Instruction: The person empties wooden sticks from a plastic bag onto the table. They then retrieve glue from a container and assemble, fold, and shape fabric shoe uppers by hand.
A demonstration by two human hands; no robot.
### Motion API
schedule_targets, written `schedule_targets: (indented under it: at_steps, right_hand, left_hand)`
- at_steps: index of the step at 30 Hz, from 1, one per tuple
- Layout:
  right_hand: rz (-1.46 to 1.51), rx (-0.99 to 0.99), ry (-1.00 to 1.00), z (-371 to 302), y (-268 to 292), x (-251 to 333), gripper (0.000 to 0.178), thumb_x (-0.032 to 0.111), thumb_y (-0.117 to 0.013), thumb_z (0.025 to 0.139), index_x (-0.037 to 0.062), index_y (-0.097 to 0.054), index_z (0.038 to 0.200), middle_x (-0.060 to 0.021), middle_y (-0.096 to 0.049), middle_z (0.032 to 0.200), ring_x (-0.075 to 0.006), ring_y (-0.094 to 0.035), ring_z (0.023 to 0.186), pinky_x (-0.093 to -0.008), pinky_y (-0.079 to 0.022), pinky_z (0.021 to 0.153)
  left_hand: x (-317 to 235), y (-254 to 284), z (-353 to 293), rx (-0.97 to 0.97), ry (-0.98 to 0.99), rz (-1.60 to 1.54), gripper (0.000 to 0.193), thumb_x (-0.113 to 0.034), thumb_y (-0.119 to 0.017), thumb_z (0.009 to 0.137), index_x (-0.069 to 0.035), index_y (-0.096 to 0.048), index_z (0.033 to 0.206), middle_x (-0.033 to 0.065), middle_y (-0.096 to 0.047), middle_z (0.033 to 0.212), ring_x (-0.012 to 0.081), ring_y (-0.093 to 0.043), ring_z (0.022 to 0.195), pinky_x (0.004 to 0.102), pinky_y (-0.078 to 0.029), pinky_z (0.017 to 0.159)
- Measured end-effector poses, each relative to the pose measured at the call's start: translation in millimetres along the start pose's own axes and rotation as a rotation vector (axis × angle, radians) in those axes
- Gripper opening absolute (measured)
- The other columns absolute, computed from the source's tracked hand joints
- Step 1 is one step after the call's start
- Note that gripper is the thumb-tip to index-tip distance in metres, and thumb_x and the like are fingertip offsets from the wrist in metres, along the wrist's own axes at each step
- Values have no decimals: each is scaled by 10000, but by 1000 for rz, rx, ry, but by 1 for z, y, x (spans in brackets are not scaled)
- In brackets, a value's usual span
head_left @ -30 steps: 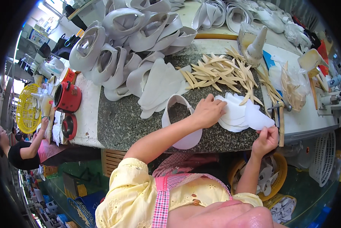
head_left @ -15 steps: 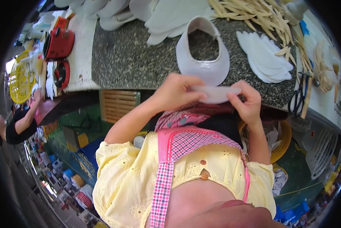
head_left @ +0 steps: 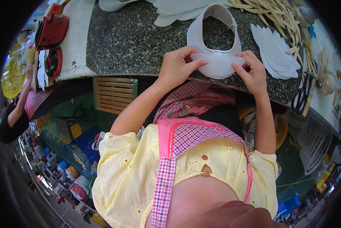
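Pinched between thumb and fingers at opposite ends by left grip and right grip, each closed on a tip: a thin, smooth, white crescent sheet, slightly translucent, tapered at both ends and full in the middle. Long axis running left to right across the front of the body, one tip toward each side, flatter edge facing away, rounded edge facing the chest. Position: over the brim of a pale, matte visor-shaped piece, near the front edge of a speckled black-and-grey granite tabletop; contact between sheet and brim impossible to tell. Looped band of that piece pointing away from the body, around an oval opening with bare stone showing through. To the right, a fanned stack of white curved sheets; beyond, tangled flat tan strips with pointed ends. At the right edge, black-handled scissors.
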State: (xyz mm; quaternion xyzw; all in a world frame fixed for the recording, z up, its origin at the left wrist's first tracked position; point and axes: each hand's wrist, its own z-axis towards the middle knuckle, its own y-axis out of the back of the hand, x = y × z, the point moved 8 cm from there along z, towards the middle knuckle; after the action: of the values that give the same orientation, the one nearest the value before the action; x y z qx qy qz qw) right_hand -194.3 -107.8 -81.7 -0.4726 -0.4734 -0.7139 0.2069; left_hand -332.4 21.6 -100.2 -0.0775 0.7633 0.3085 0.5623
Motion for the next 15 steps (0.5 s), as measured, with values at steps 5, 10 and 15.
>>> schedule_targets:
  at_steps: [5,10,15]
  right_hand:
    - [12,8,-9,3,2,-6,188,106,-642,712,-40,-557,794,-54,-526,798,-102,-490,535,-217,-396,509]
    - [-19,5,12,4,-1,0,150,66,-622,723,-37,-520,761,-51,-512,804,-84,-451,557,-209,-362,509]
    - [-112,-11,54,0,-6,0,171,86,-632,692,-26,-513,741,-112,-513,793,-257,-516,633,-306,-400,550]
  left_hand:
    - [-5,-1,5,-8,-7,80,210,-185,-689,710,-26,-609,821,25,-605,661,61,-556,600,200,-434,542]
    - [-12,1,3,-33,-46,197,220,-198,-695,697,-36,-597,809,39,-600,647,83,-560,587,215,-439,537]
    - [-28,0,3,-70,-242,544,411,-266,-729,603,-72,-505,888,73,-563,766,248,-549,705,312,-444,622]
